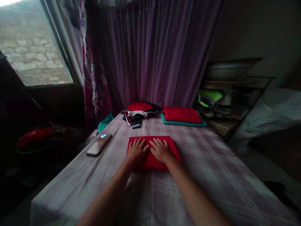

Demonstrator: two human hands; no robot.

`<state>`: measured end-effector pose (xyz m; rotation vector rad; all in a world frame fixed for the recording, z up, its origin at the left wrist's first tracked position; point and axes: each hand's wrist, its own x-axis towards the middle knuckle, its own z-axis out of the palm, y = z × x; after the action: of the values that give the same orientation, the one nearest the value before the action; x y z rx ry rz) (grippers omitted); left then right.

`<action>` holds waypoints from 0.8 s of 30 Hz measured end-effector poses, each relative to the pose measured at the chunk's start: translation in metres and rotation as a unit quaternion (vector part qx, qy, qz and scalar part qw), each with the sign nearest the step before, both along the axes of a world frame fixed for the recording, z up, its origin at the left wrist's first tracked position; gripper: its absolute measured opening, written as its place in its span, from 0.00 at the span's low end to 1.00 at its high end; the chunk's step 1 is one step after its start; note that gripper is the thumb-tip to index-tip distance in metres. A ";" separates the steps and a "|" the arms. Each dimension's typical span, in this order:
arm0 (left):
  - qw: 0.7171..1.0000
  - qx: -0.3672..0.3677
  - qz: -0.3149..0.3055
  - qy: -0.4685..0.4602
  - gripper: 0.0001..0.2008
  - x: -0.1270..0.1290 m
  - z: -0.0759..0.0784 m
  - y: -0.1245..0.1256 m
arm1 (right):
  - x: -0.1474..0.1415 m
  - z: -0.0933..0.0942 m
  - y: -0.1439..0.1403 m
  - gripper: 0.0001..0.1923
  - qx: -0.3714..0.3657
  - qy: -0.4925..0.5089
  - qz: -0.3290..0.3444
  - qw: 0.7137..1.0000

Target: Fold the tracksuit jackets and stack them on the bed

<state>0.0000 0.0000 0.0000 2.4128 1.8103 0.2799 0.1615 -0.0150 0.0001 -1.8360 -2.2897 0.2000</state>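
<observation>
A folded red cloth (172, 149) lies flat in the middle of a bed covered with a pale checked sheet (211, 163). Both my hands rest palm-down on the cloth, fingers spread and side by side. My left hand (137, 150) covers its left half, and my right hand (161, 150) presses its centre. Neither hand grips anything.
At the far edge sit a folded red garment on a teal one (182, 115) and an unfolded heap of red, black and white clothes (137, 113). A phone (99, 144) lies at the left edge, a teal cloth (105, 121) beyond it. Purple curtain behind; cluttered shelf (225, 103) right.
</observation>
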 end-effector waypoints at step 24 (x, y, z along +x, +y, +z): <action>0.985 0.086 -0.041 -0.145 0.25 -0.068 -0.070 0.005 | 0.072 -0.046 -0.021 0.26 0.106 0.020 -0.115 0.987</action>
<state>-0.0683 0.0046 -0.0695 2.3936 1.6145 0.7657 0.2334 -0.0360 -0.0461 -1.9424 -1.9654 -0.0415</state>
